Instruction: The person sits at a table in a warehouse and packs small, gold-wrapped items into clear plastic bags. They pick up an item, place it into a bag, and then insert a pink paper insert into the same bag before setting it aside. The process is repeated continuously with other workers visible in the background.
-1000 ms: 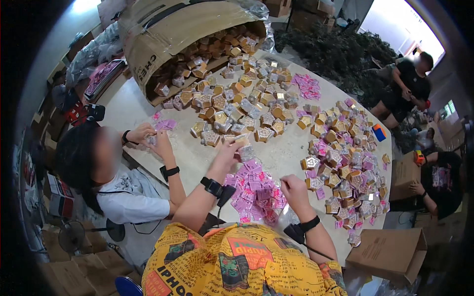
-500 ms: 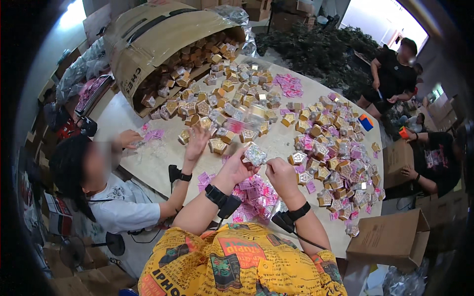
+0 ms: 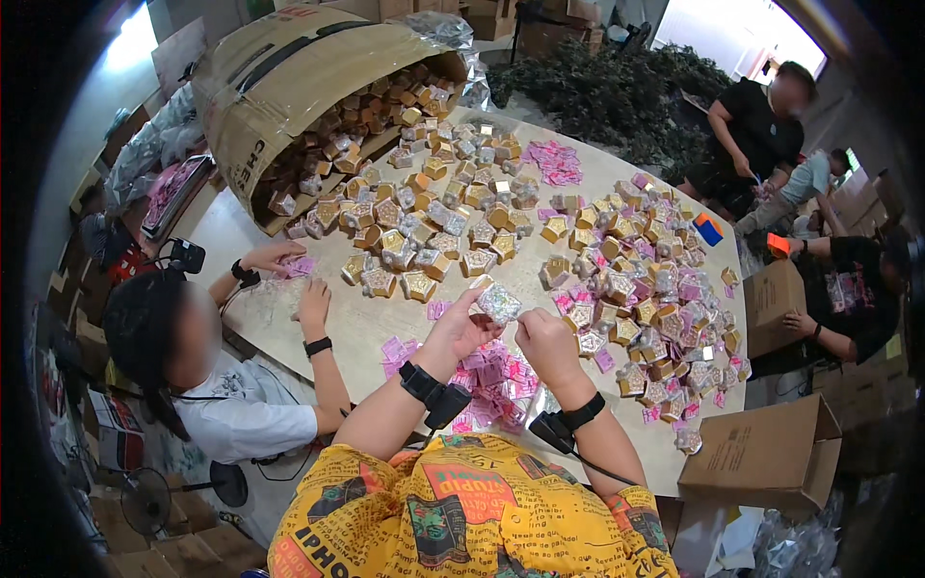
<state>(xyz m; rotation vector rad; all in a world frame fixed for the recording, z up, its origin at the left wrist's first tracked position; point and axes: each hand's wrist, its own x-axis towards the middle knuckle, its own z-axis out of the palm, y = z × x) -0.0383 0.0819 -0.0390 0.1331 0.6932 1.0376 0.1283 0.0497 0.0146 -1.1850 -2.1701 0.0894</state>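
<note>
In my left hand point(image 3: 457, 330) is a small faceted box point(image 3: 499, 302), silvery and glittery on the face turned up, gripped between thumb and fingers. Close against its right side, my right hand point(image 3: 549, 344) is closed in a pinch; whatever its fingertips hold is too small to make out. Below both hands, near my body, lies a heap of pink printed tags point(image 3: 489, 378). Beyond them spread many gold and clear pentagonal boxes point(image 3: 418, 286). On the right, more such boxes point(image 3: 628, 334) lie mixed with pink tags.
A big carton point(image 3: 289, 72) lies tipped at the far left, spilling boxes onto the table point(image 3: 332, 339). At left a co-worker's hand point(image 3: 313, 303) rests by pink tags. An orange-and-blue tape dispenser point(image 3: 708, 229) sits at the right edge; an open carton point(image 3: 761, 451) stands near right.
The left co-worker's hand has drawn back from the gold boxes toward the tags. A blurred clear-and-pink object over the boxes is gone. My hands hold nearly the same pose.
</note>
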